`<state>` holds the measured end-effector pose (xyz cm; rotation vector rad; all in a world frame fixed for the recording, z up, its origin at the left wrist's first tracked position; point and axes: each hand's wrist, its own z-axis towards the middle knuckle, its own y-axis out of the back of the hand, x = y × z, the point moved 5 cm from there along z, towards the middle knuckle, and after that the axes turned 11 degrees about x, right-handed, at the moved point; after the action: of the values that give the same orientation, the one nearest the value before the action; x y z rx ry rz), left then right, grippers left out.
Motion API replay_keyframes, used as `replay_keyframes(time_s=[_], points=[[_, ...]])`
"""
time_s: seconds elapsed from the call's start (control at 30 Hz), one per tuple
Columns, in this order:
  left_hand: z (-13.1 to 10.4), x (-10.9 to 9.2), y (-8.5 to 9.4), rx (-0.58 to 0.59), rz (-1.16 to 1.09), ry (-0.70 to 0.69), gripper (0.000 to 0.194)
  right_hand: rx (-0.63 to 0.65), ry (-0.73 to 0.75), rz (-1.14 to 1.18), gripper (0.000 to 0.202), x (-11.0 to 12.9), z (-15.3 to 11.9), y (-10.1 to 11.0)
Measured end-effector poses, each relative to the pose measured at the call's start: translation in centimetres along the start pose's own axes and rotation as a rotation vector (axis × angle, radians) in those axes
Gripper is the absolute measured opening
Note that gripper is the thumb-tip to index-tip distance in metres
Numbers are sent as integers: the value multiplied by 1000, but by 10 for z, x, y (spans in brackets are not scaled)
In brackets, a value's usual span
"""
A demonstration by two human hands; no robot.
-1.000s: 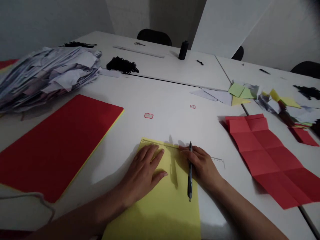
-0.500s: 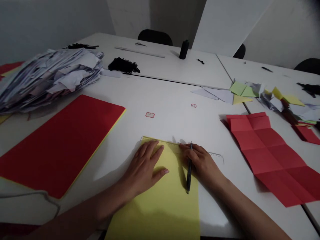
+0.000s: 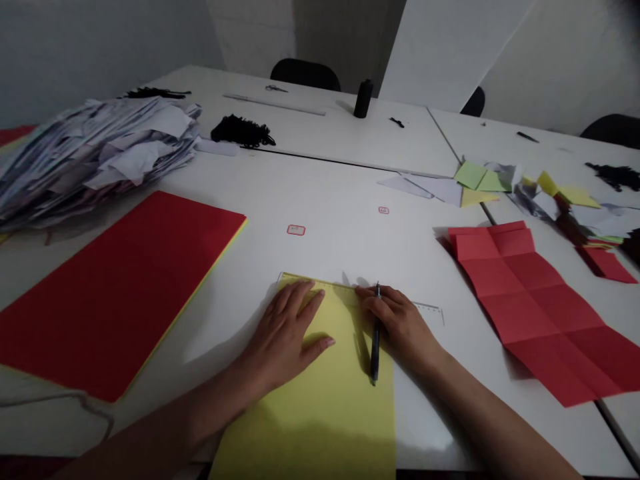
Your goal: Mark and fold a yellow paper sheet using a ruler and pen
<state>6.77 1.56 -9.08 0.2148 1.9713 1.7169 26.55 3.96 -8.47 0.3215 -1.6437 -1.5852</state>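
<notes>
"What's the biggest thing you can see?"

"The white table [image 3: 330,183]. A big messy heap of paper strips [image 3: 115,157] sits on it, over on the left."

"And after that?"

"A big red sheet [image 3: 125,287] lies flat, nearer than the heap. A thin yellow edge peeks out from under it."

"Where's the yellow paper [image 3: 320,420]?"

"Right in front of the person, in the middle, by the near side of the table. Both hands are at its far end."

"What's that on the right?"

"A red paper with fold lines [image 3: 535,307]. The folds make boxes on it, and it doesn't lie quite flat."

"How are the hands?"

"The left hand [image 3: 287,330] is palm down on the yellow paper. Its thumb sticks out wide, and its long fingers are only a bit apart. The right hand [image 3: 405,327] is curled, with its thumb and fingers pinching a pen."

"Anything smaller?"

"A see-through ruler [image 3: 337,287] goes across the far end of the yellow paper, and one end pokes out past the right hand. Fingertips of both hands are at it."

"And the pen [image 3: 375,350]?"

"It's dark, and its shiny tip points away from the person."

"What's tiniest?"

"Two little red-edged labels [image 3: 296,230] on the table, past the ruler."
</notes>
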Motion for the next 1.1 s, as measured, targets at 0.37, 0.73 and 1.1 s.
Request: replay_keyframes(time_s=[0.37, 0.73, 1.1], points=[[1, 1, 2, -34, -8, -23, 61, -73, -63, 5, 16, -5, -1, 6], [1, 2, 2, -52, 9, -29, 60, -69, -79, -29, 15, -5, 1, 10], [2, 3, 3, -74, -7, -30, 59, -85, -83, -31, 13, -3, 2, 14]])
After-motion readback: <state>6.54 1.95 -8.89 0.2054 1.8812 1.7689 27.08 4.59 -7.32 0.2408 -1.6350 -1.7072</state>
